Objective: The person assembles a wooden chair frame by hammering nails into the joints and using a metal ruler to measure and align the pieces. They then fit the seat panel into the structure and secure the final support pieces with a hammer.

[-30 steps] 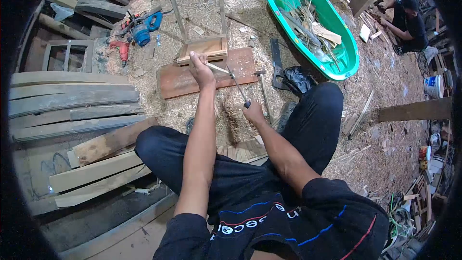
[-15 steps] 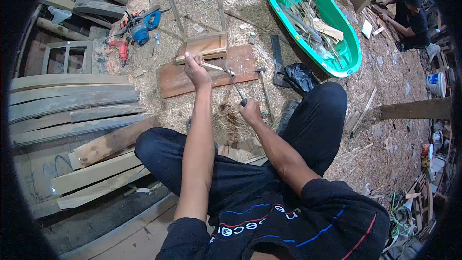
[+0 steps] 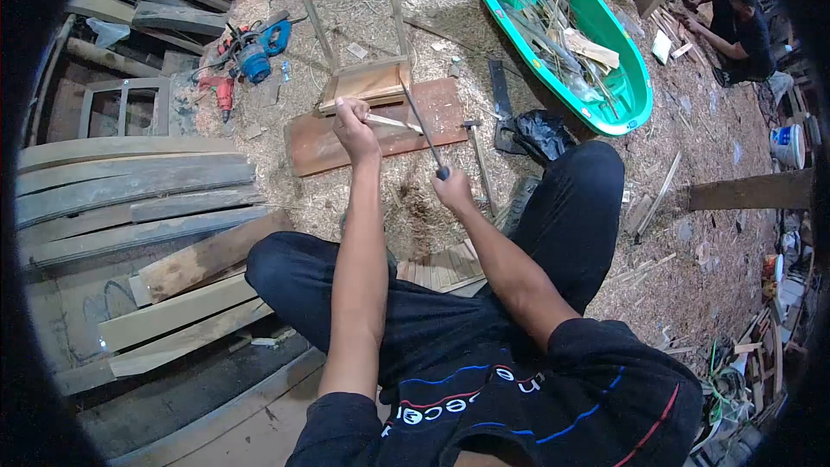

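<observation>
My left hand (image 3: 353, 125) is closed on a thin pale wood strip (image 3: 393, 123), just in front of a small wooden frame (image 3: 372, 82) with two long legs. My right hand (image 3: 452, 188) grips the dark handle of a long thin metal tool (image 3: 421, 128), which looks like a file or saw. The tool's shaft slants up and left across the strip, its tip near the frame's right corner. A reddish-brown board (image 3: 316, 145) lies flat under the frame. To the right of it is a hammer (image 3: 480, 164).
A green tub (image 3: 638, 104) holding wood scraps stands at upper right, beside a black plastic bag (image 3: 543, 137). A blue power tool (image 3: 253, 60) and a red drill (image 3: 223, 95) lie upper left. Planks (image 3: 130, 186) are stacked left. Another person (image 3: 743, 30) crouches at far upper right.
The tool in my right hand has swung more upright, its tip now further up by the frame. The strip and my left hand have barely moved. The view has shifted slightly.
</observation>
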A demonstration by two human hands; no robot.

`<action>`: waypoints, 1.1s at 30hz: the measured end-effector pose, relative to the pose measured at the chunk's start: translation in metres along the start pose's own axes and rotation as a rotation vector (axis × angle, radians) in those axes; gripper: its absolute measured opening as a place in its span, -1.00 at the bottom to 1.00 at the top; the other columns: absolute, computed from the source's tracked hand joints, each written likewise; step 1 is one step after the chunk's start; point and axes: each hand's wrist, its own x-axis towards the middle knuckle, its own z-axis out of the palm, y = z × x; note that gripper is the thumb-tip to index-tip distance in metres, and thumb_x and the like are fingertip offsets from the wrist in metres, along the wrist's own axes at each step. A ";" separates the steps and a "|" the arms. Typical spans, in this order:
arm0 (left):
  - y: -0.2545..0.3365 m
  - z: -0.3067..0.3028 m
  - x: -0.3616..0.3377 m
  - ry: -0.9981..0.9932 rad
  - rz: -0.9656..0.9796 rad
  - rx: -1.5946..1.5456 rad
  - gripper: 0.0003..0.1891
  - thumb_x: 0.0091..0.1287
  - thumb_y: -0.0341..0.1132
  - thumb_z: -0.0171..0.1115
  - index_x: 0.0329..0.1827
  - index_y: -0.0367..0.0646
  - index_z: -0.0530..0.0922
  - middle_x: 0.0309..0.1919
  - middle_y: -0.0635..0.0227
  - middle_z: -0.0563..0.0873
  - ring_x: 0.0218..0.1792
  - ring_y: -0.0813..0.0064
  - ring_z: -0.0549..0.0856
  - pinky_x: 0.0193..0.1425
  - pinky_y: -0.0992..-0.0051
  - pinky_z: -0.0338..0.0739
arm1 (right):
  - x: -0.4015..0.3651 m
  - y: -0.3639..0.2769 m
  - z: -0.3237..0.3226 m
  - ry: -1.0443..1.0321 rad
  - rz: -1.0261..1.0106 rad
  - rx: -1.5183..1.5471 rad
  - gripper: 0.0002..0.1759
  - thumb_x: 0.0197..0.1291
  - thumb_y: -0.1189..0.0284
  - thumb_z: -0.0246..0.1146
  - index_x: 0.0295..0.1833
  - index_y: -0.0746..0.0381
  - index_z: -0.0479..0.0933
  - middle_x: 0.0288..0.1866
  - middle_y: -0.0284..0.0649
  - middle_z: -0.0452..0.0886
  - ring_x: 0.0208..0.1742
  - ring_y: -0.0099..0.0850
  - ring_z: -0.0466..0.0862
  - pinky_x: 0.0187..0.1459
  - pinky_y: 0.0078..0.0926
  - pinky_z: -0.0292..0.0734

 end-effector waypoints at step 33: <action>-0.076 -0.129 0.000 0.592 -0.300 0.180 -0.64 0.48 -0.21 0.12 0.24 -0.14 0.37 0.12 0.22 0.52 0.07 0.32 0.59 0.10 0.22 0.57 | 0.055 0.060 -0.010 0.388 -0.097 -0.570 -0.49 0.07 0.40 0.23 0.16 0.32 0.38 0.17 0.10 0.42 0.15 0.04 0.45 0.17 -0.07 0.35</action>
